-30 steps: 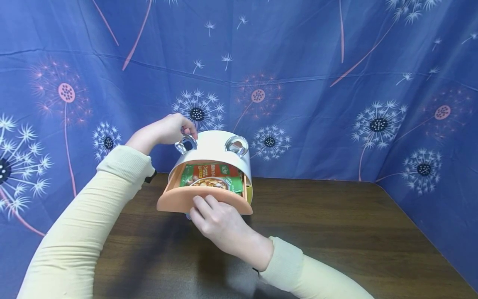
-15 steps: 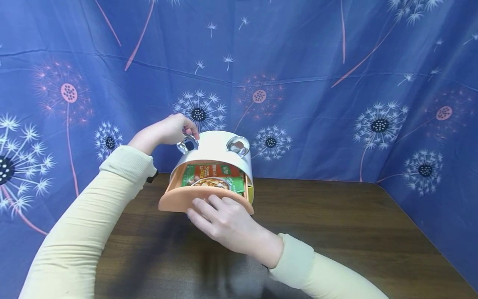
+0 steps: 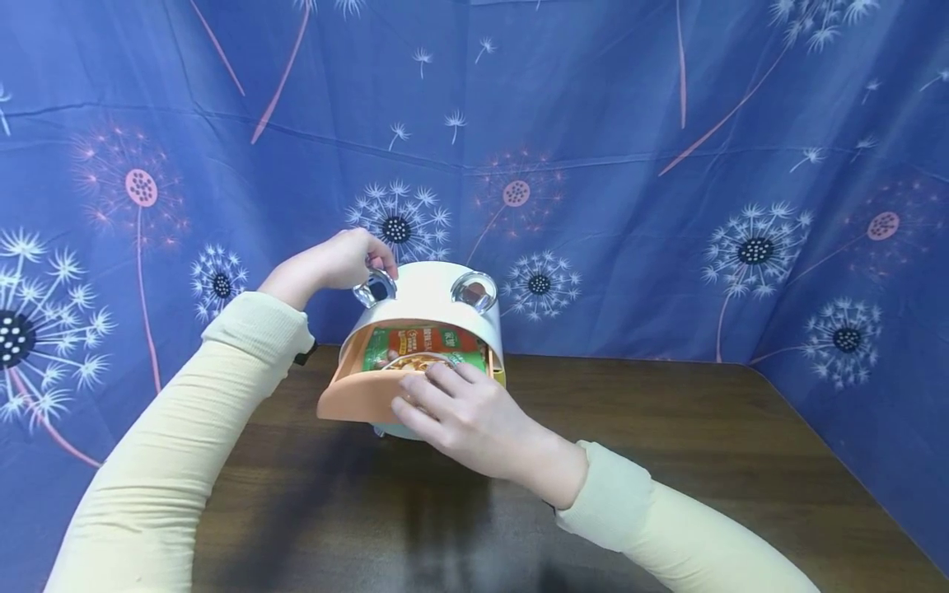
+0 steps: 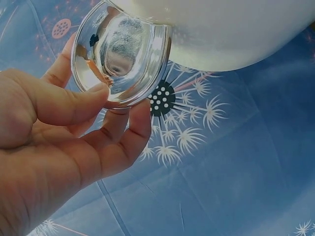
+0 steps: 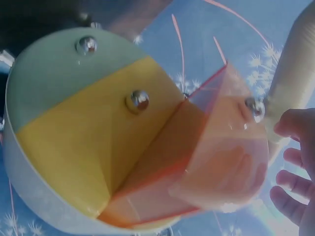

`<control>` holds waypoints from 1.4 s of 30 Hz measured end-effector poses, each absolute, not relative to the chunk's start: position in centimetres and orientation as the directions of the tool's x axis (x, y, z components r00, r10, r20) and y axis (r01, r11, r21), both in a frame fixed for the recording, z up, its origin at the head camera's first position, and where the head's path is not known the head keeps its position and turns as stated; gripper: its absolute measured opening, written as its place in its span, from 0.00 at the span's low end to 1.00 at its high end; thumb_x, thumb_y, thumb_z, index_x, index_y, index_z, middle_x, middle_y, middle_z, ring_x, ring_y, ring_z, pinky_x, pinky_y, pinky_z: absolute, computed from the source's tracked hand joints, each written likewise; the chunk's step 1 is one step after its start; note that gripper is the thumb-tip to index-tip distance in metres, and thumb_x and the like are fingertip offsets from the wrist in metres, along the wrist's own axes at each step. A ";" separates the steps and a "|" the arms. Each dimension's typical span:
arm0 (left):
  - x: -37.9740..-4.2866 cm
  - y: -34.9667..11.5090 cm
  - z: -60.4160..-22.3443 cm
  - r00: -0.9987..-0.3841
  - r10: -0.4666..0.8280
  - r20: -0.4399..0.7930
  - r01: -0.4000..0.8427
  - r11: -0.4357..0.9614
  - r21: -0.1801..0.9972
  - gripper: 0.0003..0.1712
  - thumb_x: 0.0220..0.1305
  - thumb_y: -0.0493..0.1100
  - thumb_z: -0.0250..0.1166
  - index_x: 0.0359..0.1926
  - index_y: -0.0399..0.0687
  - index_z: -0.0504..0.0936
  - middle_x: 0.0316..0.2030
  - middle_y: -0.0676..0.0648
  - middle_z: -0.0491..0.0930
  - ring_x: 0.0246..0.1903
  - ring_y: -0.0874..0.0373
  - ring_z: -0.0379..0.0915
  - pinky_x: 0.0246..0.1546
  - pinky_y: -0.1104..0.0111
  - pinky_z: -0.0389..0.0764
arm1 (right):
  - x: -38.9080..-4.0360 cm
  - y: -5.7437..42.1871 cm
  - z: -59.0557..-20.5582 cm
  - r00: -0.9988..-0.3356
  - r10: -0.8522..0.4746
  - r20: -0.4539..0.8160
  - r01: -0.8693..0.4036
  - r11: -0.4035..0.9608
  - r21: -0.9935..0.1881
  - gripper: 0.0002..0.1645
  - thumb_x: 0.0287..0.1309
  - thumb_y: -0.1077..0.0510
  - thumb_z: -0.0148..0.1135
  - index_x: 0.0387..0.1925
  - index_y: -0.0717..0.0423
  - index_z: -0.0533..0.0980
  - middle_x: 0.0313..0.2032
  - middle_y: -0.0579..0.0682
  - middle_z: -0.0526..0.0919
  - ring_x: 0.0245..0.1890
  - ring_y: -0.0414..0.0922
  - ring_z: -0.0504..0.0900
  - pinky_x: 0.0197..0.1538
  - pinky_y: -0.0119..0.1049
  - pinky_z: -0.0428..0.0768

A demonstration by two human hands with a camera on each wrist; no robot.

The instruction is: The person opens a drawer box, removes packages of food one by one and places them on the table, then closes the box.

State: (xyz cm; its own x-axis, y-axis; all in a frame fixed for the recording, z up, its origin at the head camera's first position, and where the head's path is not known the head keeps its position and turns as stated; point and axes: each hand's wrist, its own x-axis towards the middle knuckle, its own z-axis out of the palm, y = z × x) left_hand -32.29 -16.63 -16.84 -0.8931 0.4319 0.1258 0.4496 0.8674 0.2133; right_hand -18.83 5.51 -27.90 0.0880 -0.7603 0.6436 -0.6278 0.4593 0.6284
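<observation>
A white rounded drawer box (image 3: 426,288) has two round chrome eye-like parts on top. My left hand (image 3: 343,259) pinches the left chrome eye (image 4: 123,54), thumb over its rim and fingers behind. Below, an orange drawer (image 3: 363,397) stands pulled out. Inside it lies a green and red food packet (image 3: 423,342) with a picture of a dish. My right hand (image 3: 482,420) is in front of the drawer's right half, fingers loosely bent and holding nothing. In the right wrist view its fingers (image 5: 290,182) are apart from the drawer's round metal knob (image 5: 255,109).
Beneath the orange drawer are a yellow drawer (image 5: 93,142) and a green drawer (image 5: 64,73), both pushed in, each with a metal knob. The box stands on a dark wooden table (image 3: 667,461). A blue dandelion-print cloth (image 3: 608,206) hangs behind.
My right hand has come off the middle of the drawer front and moved right and slightly up. The left hand keeps its hold on the chrome eye. The drawer stays pulled out.
</observation>
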 end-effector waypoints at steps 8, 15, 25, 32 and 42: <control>-32.3 -16.6 -16.8 -0.893 0.435 0.112 0.449 0.869 0.206 0.28 0.48 0.20 0.46 0.38 0.50 0.85 0.26 0.48 0.70 0.24 0.57 0.57 0.22 0.70 0.60 | -19.5 6.6 -26.1 0.074 -0.725 0.685 -0.619 0.505 0.601 0.11 0.61 0.54 0.59 0.43 0.51 0.80 0.42 0.49 0.82 0.39 0.47 0.79 0.40 0.37 0.79; -32.4 -16.7 -16.7 -0.893 0.438 0.104 0.450 0.871 0.197 0.27 0.51 0.21 0.47 0.38 0.51 0.85 0.28 0.46 0.72 0.26 0.56 0.59 0.23 0.69 0.61 | -20.7 7.7 -25.0 0.036 -0.673 0.738 -0.642 0.551 0.534 0.11 0.56 0.59 0.60 0.41 0.53 0.79 0.40 0.49 0.81 0.37 0.47 0.78 0.31 0.36 0.76; -32.8 -16.8 -16.9 -0.903 0.419 0.094 0.429 0.876 0.221 0.31 0.48 0.19 0.46 0.38 0.52 0.85 0.34 0.45 0.76 0.24 0.57 0.57 0.20 0.71 0.58 | -23.1 9.2 -24.6 -0.083 -0.684 0.725 -0.687 0.566 0.455 0.14 0.52 0.60 0.64 0.42 0.53 0.79 0.40 0.51 0.82 0.40 0.48 0.79 0.34 0.37 0.77; -32.7 -16.8 -17.2 -0.898 0.419 0.132 0.438 0.871 0.220 0.31 0.47 0.18 0.47 0.37 0.52 0.86 0.34 0.46 0.77 0.24 0.57 0.59 0.22 0.70 0.61 | -24.4 9.8 -25.1 -0.213 -0.739 0.639 -0.778 0.524 0.347 0.18 0.47 0.59 0.69 0.43 0.51 0.78 0.42 0.49 0.80 0.43 0.46 0.76 0.35 0.37 0.75; -32.8 -17.1 -17.5 -0.884 0.434 0.175 0.464 0.861 0.209 0.30 0.47 0.19 0.47 0.37 0.53 0.86 0.35 0.46 0.78 0.23 0.57 0.57 0.23 0.68 0.60 | -25.3 10.0 -25.5 -0.280 -0.810 0.515 -0.867 0.444 0.228 0.22 0.44 0.54 0.74 0.44 0.49 0.79 0.43 0.45 0.79 0.44 0.41 0.75 0.41 0.34 0.76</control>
